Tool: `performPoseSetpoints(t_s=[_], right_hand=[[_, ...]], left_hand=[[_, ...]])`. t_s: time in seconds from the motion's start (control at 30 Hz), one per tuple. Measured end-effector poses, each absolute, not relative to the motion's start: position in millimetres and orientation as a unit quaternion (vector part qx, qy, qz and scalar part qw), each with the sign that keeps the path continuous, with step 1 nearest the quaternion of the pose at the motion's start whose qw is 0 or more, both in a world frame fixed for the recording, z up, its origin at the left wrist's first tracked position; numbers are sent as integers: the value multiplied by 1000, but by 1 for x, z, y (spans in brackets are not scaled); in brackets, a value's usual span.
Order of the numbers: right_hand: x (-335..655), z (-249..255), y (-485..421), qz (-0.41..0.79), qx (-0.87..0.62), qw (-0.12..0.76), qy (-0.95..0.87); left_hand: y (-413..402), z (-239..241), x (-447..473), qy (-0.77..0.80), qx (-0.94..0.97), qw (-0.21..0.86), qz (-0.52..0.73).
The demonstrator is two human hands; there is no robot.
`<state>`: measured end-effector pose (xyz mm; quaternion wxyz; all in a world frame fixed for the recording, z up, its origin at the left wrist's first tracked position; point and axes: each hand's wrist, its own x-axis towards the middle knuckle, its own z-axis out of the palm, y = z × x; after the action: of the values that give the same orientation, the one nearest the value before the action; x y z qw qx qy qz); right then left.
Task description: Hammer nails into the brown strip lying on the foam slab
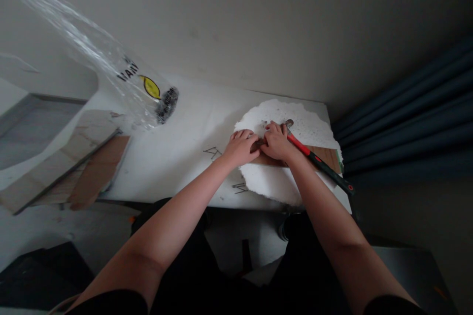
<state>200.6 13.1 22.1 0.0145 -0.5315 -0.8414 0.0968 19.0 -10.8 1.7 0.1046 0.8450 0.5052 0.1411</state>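
Observation:
Both of my hands are close together over a brown wooden board (320, 155) that lies on a white sheet with a ragged edge (273, 184). My left hand (242, 147) is closed, its thumb against a small dark brown piece (256, 145), whose kind I cannot make out. Closed on the same piece from the other side is my right hand (275, 141); its fingers partly hide it. A hammer (314, 159) with a red and black handle lies across the board beside my right hand, its head just beyond my fingers.
Several nails (240, 187) lie left of the sheet on the white table (177, 157). A clear plastic bag (144, 90) with a yellow print and several wooden boards (98, 167) are at the left. A wall stands behind, and a dark curtain (410, 113) hangs at the right.

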Motion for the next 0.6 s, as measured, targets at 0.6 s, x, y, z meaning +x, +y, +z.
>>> performPoseSetpoints(t_s=[0.6], right_hand=[[212, 28, 11, 68, -495, 60, -864]], left_hand=[[-12, 2, 18, 501, 847, 103, 145]])
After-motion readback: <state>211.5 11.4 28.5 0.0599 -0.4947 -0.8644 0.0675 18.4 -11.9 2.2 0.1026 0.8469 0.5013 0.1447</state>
